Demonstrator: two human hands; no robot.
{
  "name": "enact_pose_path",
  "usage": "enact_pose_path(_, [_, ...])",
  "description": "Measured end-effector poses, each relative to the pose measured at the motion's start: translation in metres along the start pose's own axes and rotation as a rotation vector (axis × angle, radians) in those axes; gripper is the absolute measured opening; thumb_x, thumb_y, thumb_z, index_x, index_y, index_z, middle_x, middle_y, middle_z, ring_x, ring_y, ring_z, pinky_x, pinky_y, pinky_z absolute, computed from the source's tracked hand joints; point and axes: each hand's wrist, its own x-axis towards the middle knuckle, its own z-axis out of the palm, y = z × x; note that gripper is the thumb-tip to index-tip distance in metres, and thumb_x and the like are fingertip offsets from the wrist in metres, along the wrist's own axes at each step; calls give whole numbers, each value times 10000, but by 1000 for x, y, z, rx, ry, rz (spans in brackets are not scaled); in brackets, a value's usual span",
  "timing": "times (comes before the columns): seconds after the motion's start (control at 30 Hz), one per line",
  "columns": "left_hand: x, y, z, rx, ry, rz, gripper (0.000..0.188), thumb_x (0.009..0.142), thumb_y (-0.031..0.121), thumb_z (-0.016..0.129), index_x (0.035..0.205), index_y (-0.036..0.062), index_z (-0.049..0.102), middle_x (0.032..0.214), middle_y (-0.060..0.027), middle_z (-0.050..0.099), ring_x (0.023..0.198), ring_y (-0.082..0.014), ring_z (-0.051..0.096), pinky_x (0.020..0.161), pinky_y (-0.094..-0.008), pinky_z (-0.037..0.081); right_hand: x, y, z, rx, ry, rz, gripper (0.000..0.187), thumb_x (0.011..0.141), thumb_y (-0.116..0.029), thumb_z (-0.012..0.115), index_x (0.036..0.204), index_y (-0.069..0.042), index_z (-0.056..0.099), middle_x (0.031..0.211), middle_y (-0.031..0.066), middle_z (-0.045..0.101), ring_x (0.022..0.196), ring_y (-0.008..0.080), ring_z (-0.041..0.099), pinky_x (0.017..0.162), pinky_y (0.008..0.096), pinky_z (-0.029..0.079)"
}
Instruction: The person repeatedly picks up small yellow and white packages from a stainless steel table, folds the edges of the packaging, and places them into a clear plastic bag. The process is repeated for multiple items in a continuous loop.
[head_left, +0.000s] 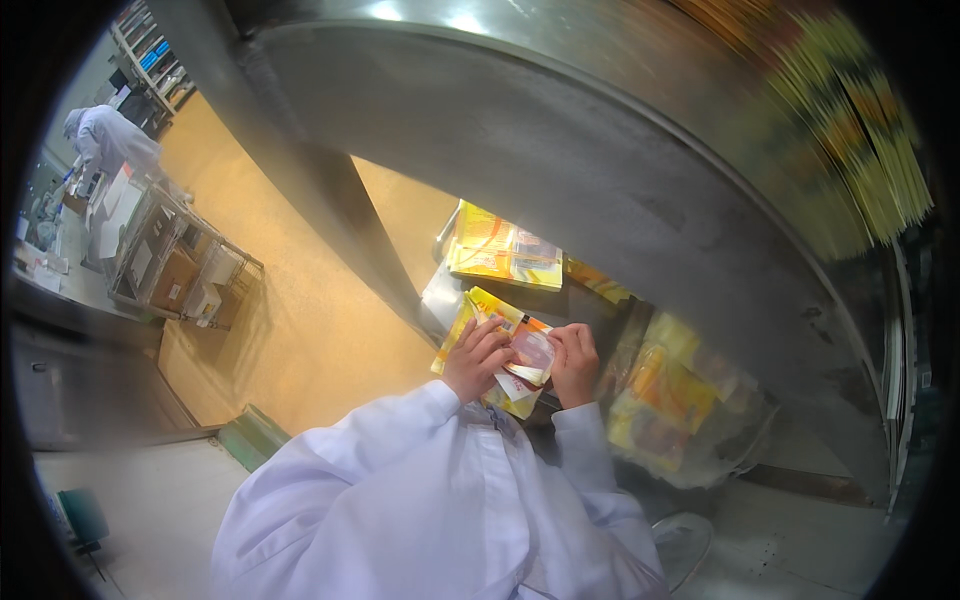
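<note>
A bundle of flat yellow printed packaging pouches [500,308], with pinkish clear windows, is in front of my chest. My left hand [477,362] lies over its left part, fingers bent across the top pouches. At the right edge my right hand [573,362] pinches the pouches with thumb and fingers. Near my hands the pouch edges are fanned apart, and a white and red piece shows between them. Just beyond lies another neat stack of yellow pouches [505,252]. To the right, a clear plastic bag [735,425] holds more of the same pouches.
A thick grey metal frame [560,130] spans above and beyond my hands. Stacked yellow pouches [850,130] show blurred at the upper right. On the left stand a wheeled rack [180,265] with boxes and a person in white [115,140] bending over a table. A green box [252,437] sits lower left.
</note>
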Motion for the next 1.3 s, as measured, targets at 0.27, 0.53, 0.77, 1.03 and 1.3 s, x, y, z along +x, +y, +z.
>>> enact_pose_path(0.27, [3, 0, -4, -31, -31, -11, 319, 641, 64, 664, 936, 163, 594, 1081, -24, 568, 1278, -254, 444, 1086, -502, 287, 3, 24, -19, -295, 432, 92, 168, 980, -198, 504, 1007, -32, 509, 953, 120, 584, 832, 233, 605, 690, 363, 495])
enact_pose_path(0.53, [2, -1, -2, -24, -19, -33, 315, 651, 136, 734, 922, 166, 574, 1030, -22, 591, 1233, -285, 488, 1070, -554, 292, 113, 56, -105, 294, 735, 493, 308, 930, -235, 589, 1129, -1, 563, 1037, 96, 606, 871, 174, 608, 782, 302, 488])
enact_pose_path(0.77, [12, 0, -1, -48, -26, 1, 289, 663, 105, 701, 920, 163, 583, 1042, -20, 583, 1247, -272, 475, 1082, -523, 283, 187, 130, -123, -111, 240, 578, 313, 916, -235, 608, 1121, 0, 575, 1043, 92, 608, 869, 171, 610, 776, 299, 490])
enact_pose_path(1.03, [2, -2, -4, -38, -53, -10, 308, 666, 56, 653, 957, 138, 592, 1087, -36, 561, 1282, -263, 434, 1097, -486, 287, 201, 157, -115, -308, -98, 681, 320, 900, -235, 630, 1112, 2, 588, 1050, 87, 610, 866, 169, 612, 768, 296, 492])
enact_pose_path(1.3, [2, -4, 2, -27, -56, -17, 310, 662, 82, 671, 949, 159, 583, 1080, -28, 567, 1270, -269, 447, 1093, -518, 271, 190, 157, -122, -274, -230, 736, 327, 885, -235, 652, 1103, 3, 602, 1057, 82, 612, 864, 166, 614, 761, 293, 495])
